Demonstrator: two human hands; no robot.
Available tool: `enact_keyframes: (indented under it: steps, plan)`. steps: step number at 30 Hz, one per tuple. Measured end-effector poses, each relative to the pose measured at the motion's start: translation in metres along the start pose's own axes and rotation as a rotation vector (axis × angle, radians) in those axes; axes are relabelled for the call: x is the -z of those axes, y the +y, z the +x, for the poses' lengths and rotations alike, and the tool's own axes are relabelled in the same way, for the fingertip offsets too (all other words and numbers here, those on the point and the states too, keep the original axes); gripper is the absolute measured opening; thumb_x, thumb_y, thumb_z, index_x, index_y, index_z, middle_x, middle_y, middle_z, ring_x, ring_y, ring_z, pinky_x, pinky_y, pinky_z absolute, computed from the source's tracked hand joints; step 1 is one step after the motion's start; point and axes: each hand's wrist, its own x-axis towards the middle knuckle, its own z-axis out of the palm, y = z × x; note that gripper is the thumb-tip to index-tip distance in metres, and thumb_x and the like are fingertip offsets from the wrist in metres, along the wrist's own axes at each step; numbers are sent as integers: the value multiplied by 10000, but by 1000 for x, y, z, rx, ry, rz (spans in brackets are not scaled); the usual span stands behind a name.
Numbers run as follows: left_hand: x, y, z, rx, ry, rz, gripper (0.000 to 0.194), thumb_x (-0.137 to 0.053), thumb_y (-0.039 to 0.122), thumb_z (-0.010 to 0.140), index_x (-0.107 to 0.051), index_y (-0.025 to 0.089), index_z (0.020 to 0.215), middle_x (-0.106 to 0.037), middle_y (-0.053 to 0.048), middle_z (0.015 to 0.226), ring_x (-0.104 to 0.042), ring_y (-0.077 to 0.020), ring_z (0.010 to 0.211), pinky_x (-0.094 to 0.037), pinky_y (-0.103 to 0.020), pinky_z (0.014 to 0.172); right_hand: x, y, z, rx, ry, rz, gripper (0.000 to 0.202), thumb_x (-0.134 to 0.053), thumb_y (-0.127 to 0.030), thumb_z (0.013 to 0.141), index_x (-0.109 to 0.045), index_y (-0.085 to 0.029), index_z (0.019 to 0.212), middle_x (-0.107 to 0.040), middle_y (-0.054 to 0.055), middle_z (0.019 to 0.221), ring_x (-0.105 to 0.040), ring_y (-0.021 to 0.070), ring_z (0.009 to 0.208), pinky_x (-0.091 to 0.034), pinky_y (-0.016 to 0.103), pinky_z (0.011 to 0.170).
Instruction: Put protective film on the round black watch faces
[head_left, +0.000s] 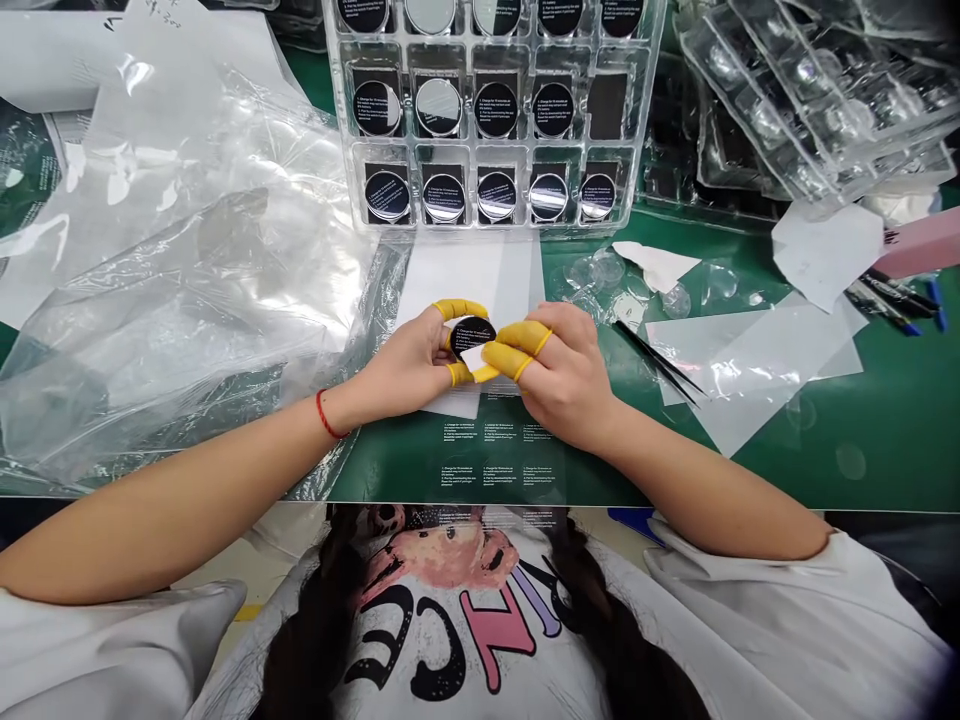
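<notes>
My left hand, in yellow finger cots, grips a round black watch face by its edge; white print shows on its film. Against the lower right of this disc, my right hand pinches a small white piece, a card or cloth, between cot-covered fingertips. Under both hands lie white paper and a clear sheet of printed film labels. Behind them, a clear plastic tray holds rows of similar discs in square compartments; one compartment in the middle row at right shows only a dark square.
Crumpled clear plastic sheeting covers the left side. Black tweezers lie right of my right hand, near translucent sheets and peeled round films. Stacked clear trays fill the back right, with pens in front.
</notes>
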Motion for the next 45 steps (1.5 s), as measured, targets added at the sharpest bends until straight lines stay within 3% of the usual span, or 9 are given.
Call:
enact_keyframes:
  steps: [6, 16, 20, 24, 27, 32, 37, 45]
  plan:
    - [-2, 2, -1, 4, -31, -2, 501, -739, 214, 769, -453, 166, 1178, -614, 28, 846, -599, -79, 706, -473, -203, 630, 5, -3, -3, 138, 175, -134, 209, -551, -112, 922, -714, -235, 875, -691, 25, 934, -536, 180, 982, -447, 353, 973]
    - [-3, -2, -1, 5, 26, -40, 547, -707, 98, 706, -451, 179, 1183, -623, 28, 883, -621, -83, 742, -506, -218, 679, 3, -11, -6, 146, 181, -149, 213, -541, -94, 915, -707, -215, 857, -691, 25, 904, -536, 173, 964, -442, 354, 975]
    - [0, -5, 0, -48, 48, -53, 571, -753, 124, 705, -440, 191, 1177, -629, 30, 886, -633, -80, 754, -511, -208, 679, 1, -5, -6, 47, 186, -18, 193, -514, -104, 928, -668, -209, 981, -685, 33, 903, -558, 183, 969, -453, 368, 919]
    - [3, -5, 2, -24, 52, -20, 605, -792, 228, 739, -422, 210, 1218, -650, 28, 832, -646, -100, 713, -506, -232, 654, 13, 15, -1, -234, 307, 204, 179, -513, -227, 971, -605, -239, 1124, -679, 37, 981, -595, 186, 945, -482, 371, 849]
    - [4, -3, 3, 4, 42, 21, 626, -813, 252, 724, -446, 194, 1227, -655, 10, 845, -656, -122, 742, -524, -268, 691, 23, 26, 3, -391, 272, 270, 170, -506, -281, 982, -600, -248, 1120, -679, 44, 993, -610, 183, 892, -488, 372, 808]
    - [3, -2, 3, -25, 27, -2, 573, -781, 202, 734, -463, 185, 1211, -656, 4, 894, -660, -119, 779, -524, -258, 698, 14, 19, 4, -138, 103, 160, 162, -466, -244, 982, -616, -266, 1041, -678, 26, 942, -605, 199, 969, -433, 481, 1004]
    - [1, -2, 3, -30, -12, -76, 561, -754, 147, 722, -446, 196, 1188, -640, 28, 872, -646, -99, 786, -541, -246, 736, -1, 9, 0, -31, 41, -32, 259, -406, -174, 986, -627, -304, 1025, -659, 9, 961, -582, 185, 1036, -374, 503, 1096]
    - [2, -6, 3, -65, -39, -62, 542, -728, 118, 732, -440, 203, 1183, -621, 30, 873, -628, -94, 779, -511, -240, 726, 0, 12, -1, 144, 169, -177, 271, -472, -79, 928, -626, -300, 957, -648, -31, 934, -552, 134, 954, -375, 376, 1083]
